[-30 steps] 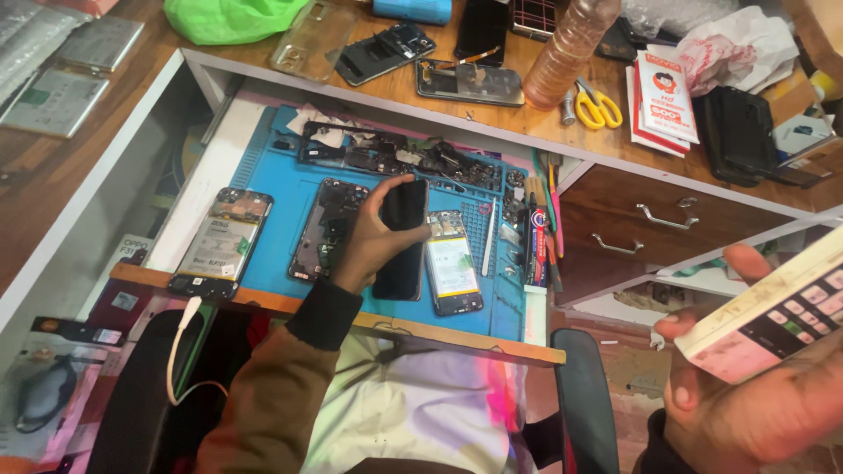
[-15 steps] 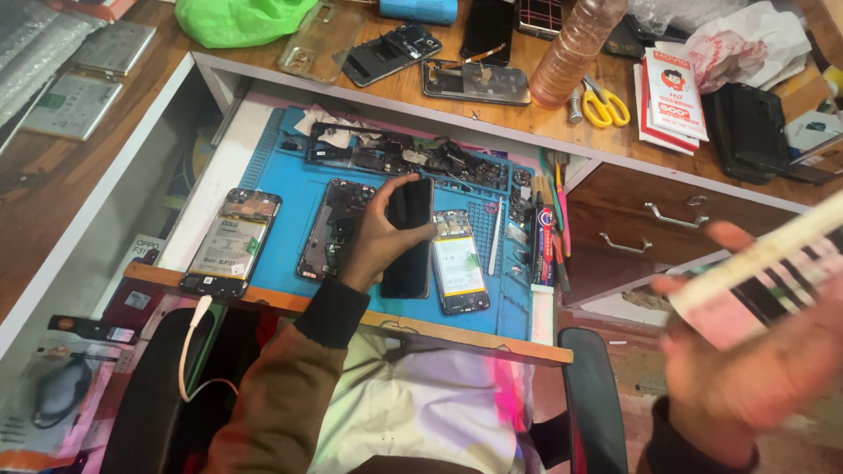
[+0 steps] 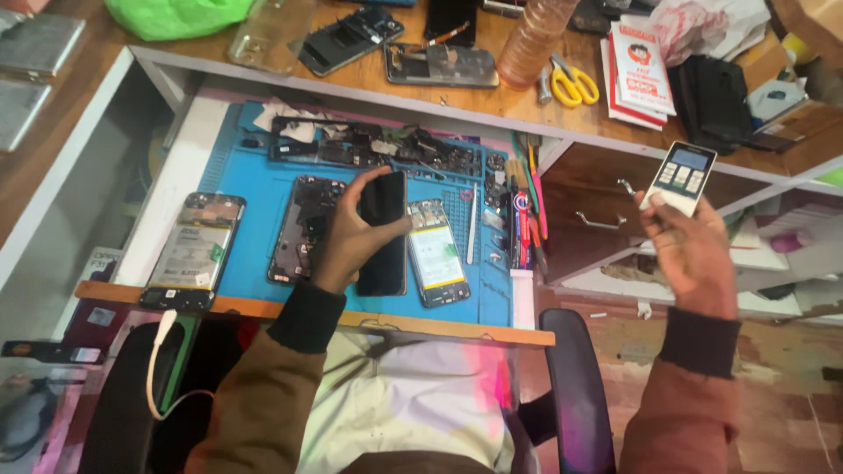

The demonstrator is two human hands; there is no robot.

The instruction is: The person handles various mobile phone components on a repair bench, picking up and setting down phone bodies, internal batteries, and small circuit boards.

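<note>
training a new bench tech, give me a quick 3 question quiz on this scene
1. True or false: the left hand grips a black phone.
2. What does the right hand hold up? A scissors, B a small white box, C a bottle.
3. What colour is the mat under the opened phones?

Key: 1 true. 2 B, the small white box. 3 blue.

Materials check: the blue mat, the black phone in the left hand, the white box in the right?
Blue mat: looks like matte silicone or rubber, with moulded compartments along its top edge. Black phone in the left hand: glossy, likely glass; faint reflections. White box in the right hand: probably printed cardboard, flat sharp edges.
</note>
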